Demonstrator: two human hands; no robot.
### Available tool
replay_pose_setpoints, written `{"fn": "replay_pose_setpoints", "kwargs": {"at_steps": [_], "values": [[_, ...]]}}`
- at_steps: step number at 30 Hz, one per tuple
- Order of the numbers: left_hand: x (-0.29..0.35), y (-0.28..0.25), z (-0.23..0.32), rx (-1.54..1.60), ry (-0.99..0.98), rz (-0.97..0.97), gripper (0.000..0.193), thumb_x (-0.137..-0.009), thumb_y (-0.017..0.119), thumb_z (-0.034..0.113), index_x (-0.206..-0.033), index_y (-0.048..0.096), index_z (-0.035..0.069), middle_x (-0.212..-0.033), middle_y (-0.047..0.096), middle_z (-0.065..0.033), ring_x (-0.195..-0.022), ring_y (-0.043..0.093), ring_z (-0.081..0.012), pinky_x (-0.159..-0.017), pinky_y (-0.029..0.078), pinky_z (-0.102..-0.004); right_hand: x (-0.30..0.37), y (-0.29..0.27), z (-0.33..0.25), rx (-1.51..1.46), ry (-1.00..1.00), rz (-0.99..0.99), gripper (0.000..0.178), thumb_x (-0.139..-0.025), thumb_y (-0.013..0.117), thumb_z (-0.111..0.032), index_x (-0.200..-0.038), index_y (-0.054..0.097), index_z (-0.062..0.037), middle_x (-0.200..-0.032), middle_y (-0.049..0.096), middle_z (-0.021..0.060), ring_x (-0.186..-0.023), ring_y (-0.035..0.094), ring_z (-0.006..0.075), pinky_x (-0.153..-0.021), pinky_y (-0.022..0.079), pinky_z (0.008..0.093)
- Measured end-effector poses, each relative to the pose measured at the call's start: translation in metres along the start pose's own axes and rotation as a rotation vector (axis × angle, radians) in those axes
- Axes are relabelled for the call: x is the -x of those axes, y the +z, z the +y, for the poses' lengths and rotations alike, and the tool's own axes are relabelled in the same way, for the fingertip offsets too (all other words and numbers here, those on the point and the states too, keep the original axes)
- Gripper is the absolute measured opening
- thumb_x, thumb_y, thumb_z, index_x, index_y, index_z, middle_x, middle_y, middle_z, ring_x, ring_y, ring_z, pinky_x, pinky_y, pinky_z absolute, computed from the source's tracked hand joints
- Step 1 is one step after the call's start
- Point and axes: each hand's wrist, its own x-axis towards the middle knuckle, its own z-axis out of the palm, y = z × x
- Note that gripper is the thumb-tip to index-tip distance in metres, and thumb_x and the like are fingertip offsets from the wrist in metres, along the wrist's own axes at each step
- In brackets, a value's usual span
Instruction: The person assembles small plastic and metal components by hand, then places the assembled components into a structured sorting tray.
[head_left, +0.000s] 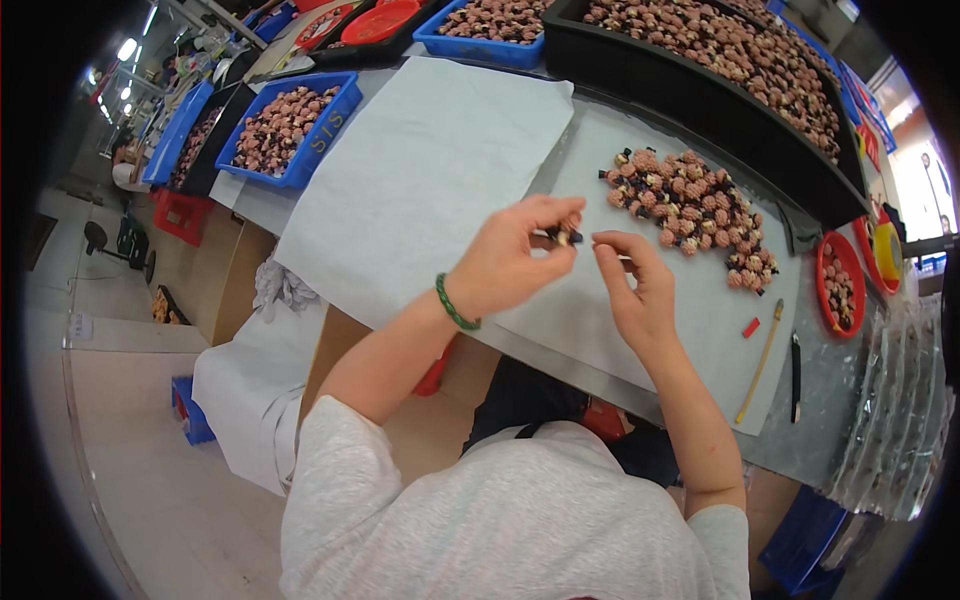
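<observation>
Thumb and fingers of the left hand [502, 268] pinch a small pink knobbly piece with a dark end [569, 237], holding it up over the pale grey worktable, and here's the right hand [642, 298] just beside it! Thumb and forefinger narrow there, tips close together; whether anything sits between them, I cannot tell. On the left wrist, a green braided bracelet [457, 303].

Beyond the right hand lies a loose pile of similar pink, cream and dark knobbly pieces [695, 205], spread on a pale sheet. Off to the left, a large white paper sheet [430, 150] reaches past the table edge. Over on the right: a short red stub [751, 328], a thin yellow stick [760, 365] and a slim black tool [796, 375], all lying near a round red dish [822, 292] holding more pieces. At the back, a deep black rectangular tray [690, 108], heaped full!
</observation>
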Motion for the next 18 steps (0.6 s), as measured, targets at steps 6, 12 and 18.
{"fn": "replay_pose_setpoints", "kwargs": {"at_steps": [6, 12, 18], "values": [[-0.076, -0.136, -0.038, -0.548, -0.002, 0.356, 0.041, -0.073, 0.053, 0.005, -0.113, 0.052, -0.003, -0.084, 0.06, -0.007, -0.075, 0.056, -0.0122, -0.071, 0.045, -0.0243, -0.066, 0.067, -0.006, 0.454, -0.513, -0.296, 0.033, -0.079, 0.059, -0.016, -0.111, 0.054, -0.0092, -0.118, 0.046, 0.0148, -0.111, 0.042, 0.0319, -0.09, 0.036, 0.0419], [-0.125, -0.226, -0.073, -1.008, -0.148, 0.596, 0.04, -0.072, 0.056, 0.015, -0.11, 0.055, 0.002, -0.092, 0.062, -0.0139, -0.084, 0.06, -0.0239, -0.077, 0.045, -0.0297, -0.096, 0.092, 0.011, 0.732, -0.516, -0.358, 0.051, -0.078, 0.055, -0.042, -0.12, 0.049, -0.0132, -0.13, 0.035, 0.0171, -0.124, 0.025, 0.0389, -0.098, 0.022, 0.0558], [-0.169, -0.245, -0.091, -1.0, -0.135, 0.583, 0.037, -0.072, 0.054, 0.01, -0.107, 0.057, 0.001, -0.095, 0.06, -0.0184, -0.089, 0.058, -0.0302, -0.081, 0.044, -0.0354, -0.096, 0.086, 0.018, 0.757, -0.449, -0.401, 0.053, -0.077, 0.055, -0.044, -0.119, 0.05, -0.0126, -0.13, 0.036, 0.017, -0.123, 0.026, 0.0388, -0.098, 0.02, 0.0555]]}}
